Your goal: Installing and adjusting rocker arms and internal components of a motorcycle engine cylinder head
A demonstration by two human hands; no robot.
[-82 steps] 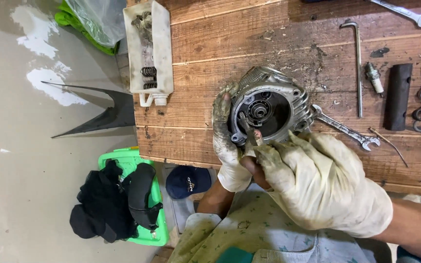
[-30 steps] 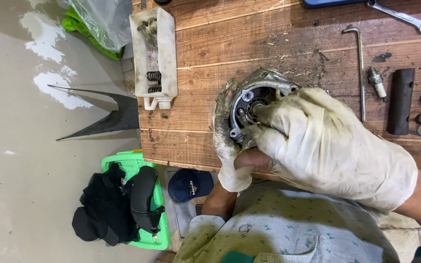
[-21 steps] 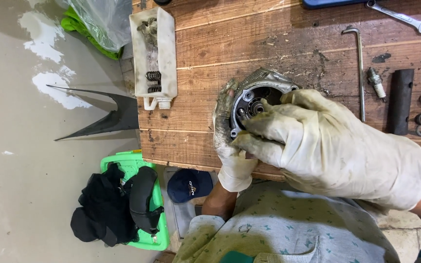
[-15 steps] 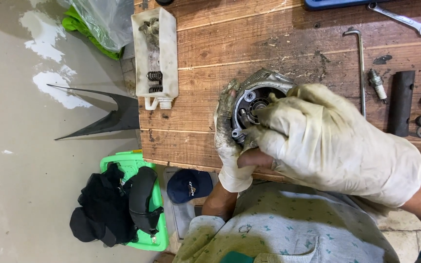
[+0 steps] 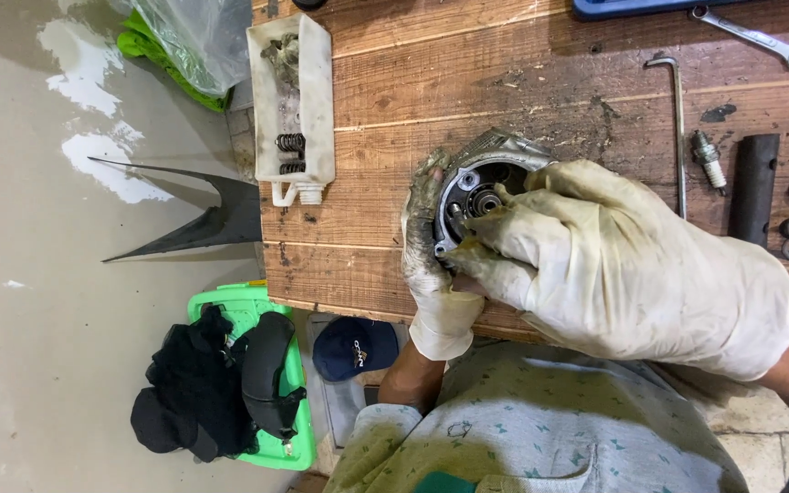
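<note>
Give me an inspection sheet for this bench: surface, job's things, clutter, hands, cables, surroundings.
Surface: wooden bench, stained and gritty.
Job's things: round metal housing, open face up, bearing visible inside.
Clutter: white tray with springs; L-shaped rod; spark plug; black tube; spanners at the right edge.
Hands: left hand, gloved, holds the housing's rim; right hand, gloved, fingertips inside the housing.
Cables: nothing seen.
Surroundings: green crate holding black items; dark cap; plastic bag; concrete floor.
</note>
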